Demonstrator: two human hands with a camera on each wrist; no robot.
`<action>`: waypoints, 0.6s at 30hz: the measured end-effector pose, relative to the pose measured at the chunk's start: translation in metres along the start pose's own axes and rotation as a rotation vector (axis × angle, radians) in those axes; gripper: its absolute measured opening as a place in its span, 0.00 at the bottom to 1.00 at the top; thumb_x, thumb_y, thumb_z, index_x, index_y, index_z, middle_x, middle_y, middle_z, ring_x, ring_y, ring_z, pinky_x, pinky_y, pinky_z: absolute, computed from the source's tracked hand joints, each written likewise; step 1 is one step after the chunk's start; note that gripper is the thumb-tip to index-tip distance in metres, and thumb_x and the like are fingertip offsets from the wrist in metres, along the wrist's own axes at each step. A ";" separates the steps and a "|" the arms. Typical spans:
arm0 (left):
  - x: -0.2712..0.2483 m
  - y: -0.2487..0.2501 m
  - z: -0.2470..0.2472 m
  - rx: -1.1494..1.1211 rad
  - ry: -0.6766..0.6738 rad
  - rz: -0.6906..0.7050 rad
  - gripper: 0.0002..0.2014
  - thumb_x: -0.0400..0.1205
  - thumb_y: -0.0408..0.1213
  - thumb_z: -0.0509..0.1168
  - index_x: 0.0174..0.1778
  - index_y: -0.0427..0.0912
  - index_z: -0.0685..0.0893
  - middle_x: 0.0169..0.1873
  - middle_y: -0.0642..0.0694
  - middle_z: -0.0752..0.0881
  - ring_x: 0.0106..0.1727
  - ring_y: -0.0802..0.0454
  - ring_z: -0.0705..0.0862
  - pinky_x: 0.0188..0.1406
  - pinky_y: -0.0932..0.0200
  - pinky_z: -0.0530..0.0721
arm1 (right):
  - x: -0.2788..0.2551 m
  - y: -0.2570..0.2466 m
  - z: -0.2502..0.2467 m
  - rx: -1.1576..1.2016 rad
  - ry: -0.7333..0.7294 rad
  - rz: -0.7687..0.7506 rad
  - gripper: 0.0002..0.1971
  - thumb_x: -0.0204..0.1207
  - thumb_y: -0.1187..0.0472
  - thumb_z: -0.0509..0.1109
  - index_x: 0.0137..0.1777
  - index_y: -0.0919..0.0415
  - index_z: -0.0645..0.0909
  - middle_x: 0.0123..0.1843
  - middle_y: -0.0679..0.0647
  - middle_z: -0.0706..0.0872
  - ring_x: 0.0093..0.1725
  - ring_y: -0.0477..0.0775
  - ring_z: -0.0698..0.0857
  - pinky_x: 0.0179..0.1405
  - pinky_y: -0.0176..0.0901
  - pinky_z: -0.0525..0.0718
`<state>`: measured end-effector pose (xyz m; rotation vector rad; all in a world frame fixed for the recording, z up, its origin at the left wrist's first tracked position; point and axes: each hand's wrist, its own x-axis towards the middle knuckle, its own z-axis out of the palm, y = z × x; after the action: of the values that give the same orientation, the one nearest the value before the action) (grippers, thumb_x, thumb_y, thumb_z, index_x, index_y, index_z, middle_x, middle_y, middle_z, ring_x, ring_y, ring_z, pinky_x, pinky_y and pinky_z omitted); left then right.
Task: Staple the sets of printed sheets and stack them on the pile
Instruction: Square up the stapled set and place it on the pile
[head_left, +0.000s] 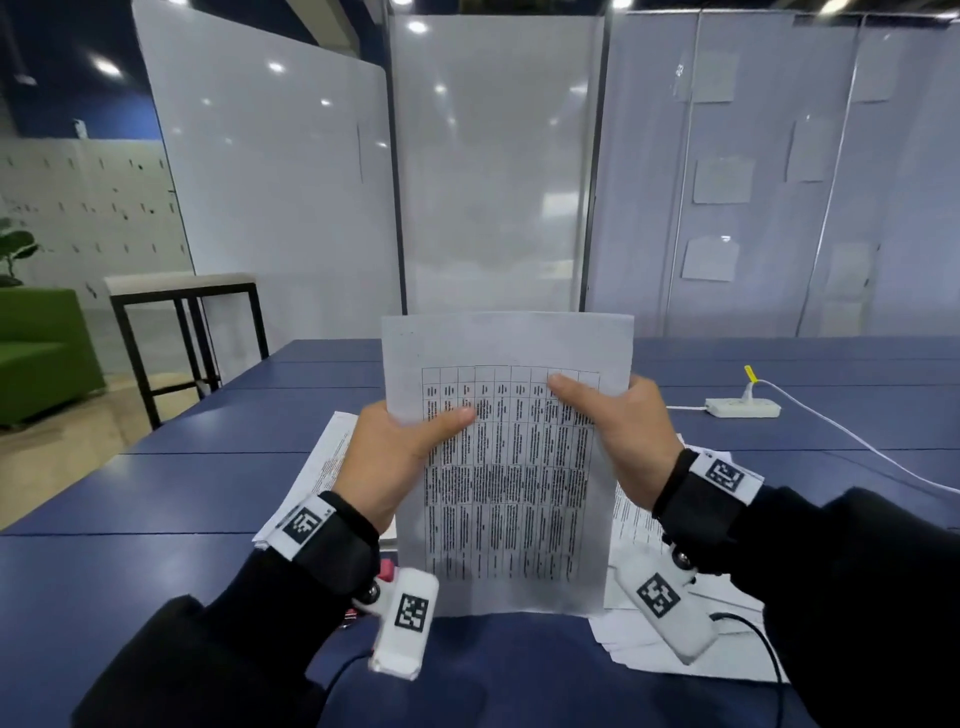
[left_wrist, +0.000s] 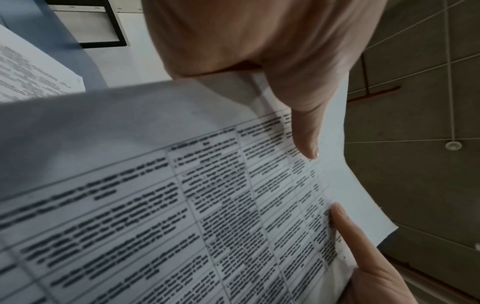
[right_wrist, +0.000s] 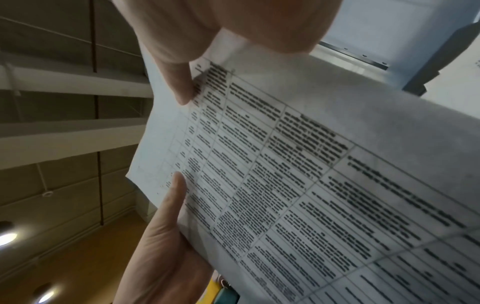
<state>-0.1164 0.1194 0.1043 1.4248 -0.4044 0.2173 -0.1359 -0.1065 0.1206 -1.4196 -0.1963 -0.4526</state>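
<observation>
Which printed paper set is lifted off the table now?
The table-printed set, held upright by both hands; the other papers lie flat.

A white sheet set (head_left: 506, 457) is showing a black-ruled table of dense black text. The table (head_left: 156, 499) is lying dark blue, a far-right power strip (head_left: 743, 407) white, a far-left sofa (head_left: 36, 353) green.

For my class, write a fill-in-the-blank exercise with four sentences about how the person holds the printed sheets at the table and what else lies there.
1. The printed sheets are held upright by ____ hands.
2. The left hand has its ____ pressed on the printed face of the sheets.
3. The sheets carry a printed ____ of text cells.
4. The white power strip lies on the ____ table, beyond the right hand.

Missing words: both; thumb; table (grid); blue
</observation>
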 end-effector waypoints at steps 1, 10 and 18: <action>0.001 0.001 -0.001 -0.006 0.004 0.000 0.18 0.71 0.39 0.81 0.57 0.41 0.93 0.53 0.45 0.95 0.58 0.49 0.93 0.66 0.47 0.87 | 0.001 -0.001 0.000 0.006 0.005 -0.008 0.12 0.77 0.64 0.80 0.59 0.65 0.90 0.56 0.57 0.95 0.60 0.57 0.93 0.70 0.58 0.86; -0.008 -0.010 -0.005 0.053 -0.009 -0.059 0.13 0.77 0.36 0.80 0.57 0.41 0.93 0.53 0.46 0.95 0.58 0.49 0.93 0.67 0.43 0.87 | -0.007 0.011 -0.002 -0.038 -0.013 0.018 0.10 0.77 0.64 0.80 0.57 0.64 0.90 0.55 0.56 0.95 0.59 0.54 0.93 0.66 0.51 0.88; -0.009 -0.020 -0.006 0.136 -0.012 -0.089 0.13 0.78 0.38 0.80 0.57 0.40 0.93 0.51 0.43 0.95 0.56 0.42 0.94 0.67 0.35 0.87 | -0.011 0.016 0.000 -0.052 -0.018 0.025 0.09 0.78 0.66 0.79 0.58 0.62 0.90 0.54 0.54 0.95 0.58 0.53 0.93 0.61 0.45 0.90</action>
<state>-0.1161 0.1234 0.0820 1.5748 -0.3401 0.1673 -0.1389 -0.1036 0.1016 -1.4758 -0.1824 -0.4272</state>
